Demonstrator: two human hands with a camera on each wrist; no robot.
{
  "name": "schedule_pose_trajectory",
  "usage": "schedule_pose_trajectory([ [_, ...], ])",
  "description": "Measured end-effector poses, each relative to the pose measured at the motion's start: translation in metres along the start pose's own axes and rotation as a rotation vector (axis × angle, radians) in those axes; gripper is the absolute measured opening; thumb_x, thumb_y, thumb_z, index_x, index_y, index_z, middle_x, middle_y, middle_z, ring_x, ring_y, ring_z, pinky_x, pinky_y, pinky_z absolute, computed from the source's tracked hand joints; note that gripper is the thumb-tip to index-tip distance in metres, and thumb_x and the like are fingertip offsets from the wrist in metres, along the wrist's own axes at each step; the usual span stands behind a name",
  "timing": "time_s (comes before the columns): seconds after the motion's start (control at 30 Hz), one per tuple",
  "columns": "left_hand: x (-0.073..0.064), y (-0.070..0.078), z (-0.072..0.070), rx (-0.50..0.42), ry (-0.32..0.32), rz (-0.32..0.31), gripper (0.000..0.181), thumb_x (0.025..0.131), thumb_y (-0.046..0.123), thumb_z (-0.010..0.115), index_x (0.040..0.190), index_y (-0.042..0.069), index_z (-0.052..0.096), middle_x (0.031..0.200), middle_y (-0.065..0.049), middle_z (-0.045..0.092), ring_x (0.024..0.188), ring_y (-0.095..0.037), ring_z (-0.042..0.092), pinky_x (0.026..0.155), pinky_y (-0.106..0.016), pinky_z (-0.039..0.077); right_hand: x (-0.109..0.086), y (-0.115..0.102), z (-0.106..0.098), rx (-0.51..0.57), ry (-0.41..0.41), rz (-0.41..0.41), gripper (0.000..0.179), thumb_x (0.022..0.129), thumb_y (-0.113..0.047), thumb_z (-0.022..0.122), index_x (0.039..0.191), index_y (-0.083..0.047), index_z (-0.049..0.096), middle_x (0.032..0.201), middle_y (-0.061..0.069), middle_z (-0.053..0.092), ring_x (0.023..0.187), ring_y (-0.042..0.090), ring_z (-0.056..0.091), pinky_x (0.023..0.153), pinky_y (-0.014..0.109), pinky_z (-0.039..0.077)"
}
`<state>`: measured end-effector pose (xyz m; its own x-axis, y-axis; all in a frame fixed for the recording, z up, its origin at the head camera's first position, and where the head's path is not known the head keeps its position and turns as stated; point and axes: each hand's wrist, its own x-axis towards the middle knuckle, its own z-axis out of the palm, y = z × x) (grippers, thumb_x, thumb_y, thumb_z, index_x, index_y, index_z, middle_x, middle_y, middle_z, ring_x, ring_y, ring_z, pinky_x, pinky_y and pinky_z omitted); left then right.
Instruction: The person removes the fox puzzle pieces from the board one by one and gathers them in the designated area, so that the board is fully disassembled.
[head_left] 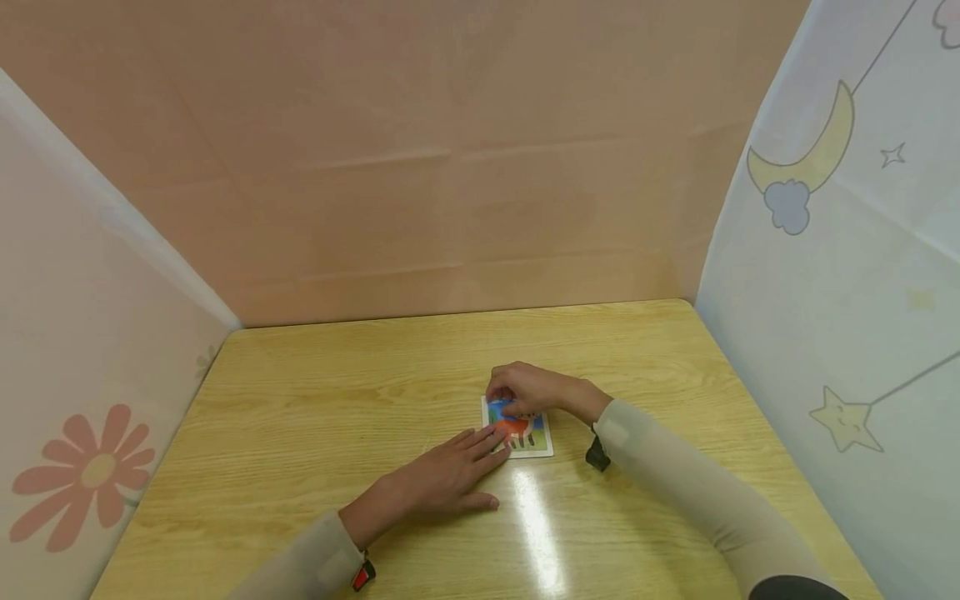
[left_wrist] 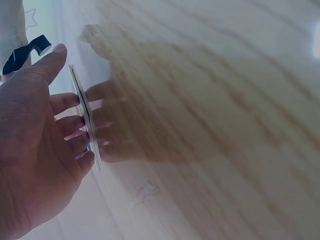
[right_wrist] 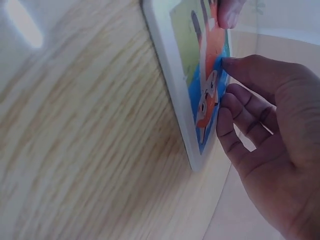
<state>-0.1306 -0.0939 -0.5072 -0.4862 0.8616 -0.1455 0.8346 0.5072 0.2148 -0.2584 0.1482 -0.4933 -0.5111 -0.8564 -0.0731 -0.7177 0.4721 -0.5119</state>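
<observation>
A small square picture board (head_left: 537, 444) with a white border and an orange fox lies flat on the wooden table (head_left: 360, 375). My left hand (head_left: 453, 471) reaches in from the near left, its straight fingers resting on the board's left part. From the far right, my right hand (head_left: 531, 388) bends over the far side of the board. In the right wrist view, the right thumb (right_wrist: 237, 67) touches the blue part beside the fox (right_wrist: 206, 107), while the curled fingers meet the border edge. The left wrist view shows the board (left_wrist: 86, 112) edge-on at the left fingertips.
A peach curtain (head_left: 465, 167) stands behind the table. Pale printed curtains flank it, with a flower (head_left: 93, 471) on the left and a moon (head_left: 813, 154) on the right. Light reflects off the tabletop in front of the board.
</observation>
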Motion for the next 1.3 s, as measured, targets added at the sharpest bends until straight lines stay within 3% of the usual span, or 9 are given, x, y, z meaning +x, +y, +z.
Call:
schedule_pose_trajectory([
  [0.53,0.001,0.002,-0.004,0.000,-0.015,-0.020,0.079,0.110,0.061,0.041,0.168,0.009,0.029,0.176,-0.013,0.016,0.164,-0.028,0.015,0.132,-0.047,0.021,0.000,-0.001,-0.002,0.000,0.011,-0.052,0.026,0.093,-0.009,0.081,0.119,-0.004,0.078,0.103,0.001,0.067,0.085,0.008,0.057,0.077,0.023,0.053],
  [0.83,0.003,0.003,-0.006,-0.011,-0.016,-0.011,0.078,0.110,0.059,0.042,0.168,0.009,0.029,0.176,-0.013,0.017,0.164,-0.028,0.015,0.131,-0.048,0.023,0.000,0.004,-0.001,0.060,0.005,-0.011,0.026,0.093,-0.009,0.081,0.119,-0.007,0.078,0.105,-0.003,0.067,0.090,0.007,0.059,0.081,0.024,0.054],
  [1.3,0.005,0.003,-0.006,-0.002,-0.027,-0.026,0.079,0.109,0.061,0.043,0.168,0.009,0.030,0.175,-0.013,0.019,0.163,-0.028,0.016,0.131,-0.047,0.022,0.001,0.005,-0.002,0.102,0.017,-0.017,0.027,0.090,-0.006,0.082,0.116,-0.006,0.075,0.103,0.000,0.066,0.088,0.008,0.059,0.079,0.024,0.055],
])
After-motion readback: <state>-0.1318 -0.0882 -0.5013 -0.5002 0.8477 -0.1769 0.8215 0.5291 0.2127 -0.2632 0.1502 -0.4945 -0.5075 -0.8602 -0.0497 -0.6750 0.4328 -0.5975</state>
